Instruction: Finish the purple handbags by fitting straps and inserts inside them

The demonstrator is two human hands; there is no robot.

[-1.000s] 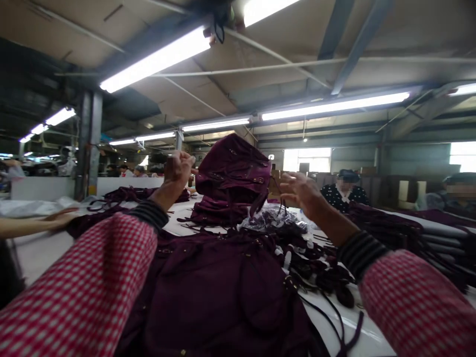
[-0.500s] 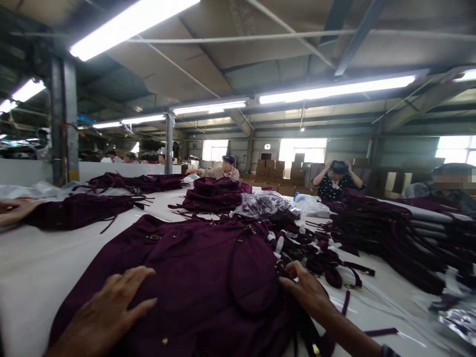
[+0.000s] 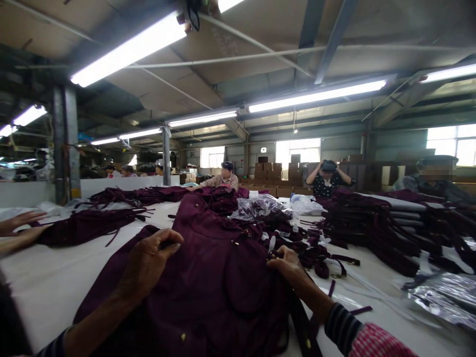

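A dark purple fabric bag [image 3: 208, 277] with brass fittings lies spread in front of me. Its upper part stands raised beyond my left hand [image 3: 150, 260]. The fingers of that hand are closed in a pinch against the bag's left side, and the pinched cloth itself is mostly hidden. On the other side, my right hand [image 3: 288, 265] pinches the bag's edge beside a small brass fitting. A dark strap [image 3: 303, 322] hangs below that hand. Just beyond it lies a heap of purple straps [image 3: 316, 253] with buckles and white wrapping.
Tall stacks of purple pieces [image 3: 372, 228] stand at the right, near silvery plastic [image 3: 442, 297]. Clear plastic [image 3: 260, 206] lies mid-table. At far left, another person's hands [image 3: 22, 230] touch a purple bag [image 3: 85, 225]. Several people sit or stand across the white table [image 3: 40, 282].
My left hand has gone from lying spread on the bag to a raised pinch. The bag's upper part has come up. My right hand keeps its hold at the edge.
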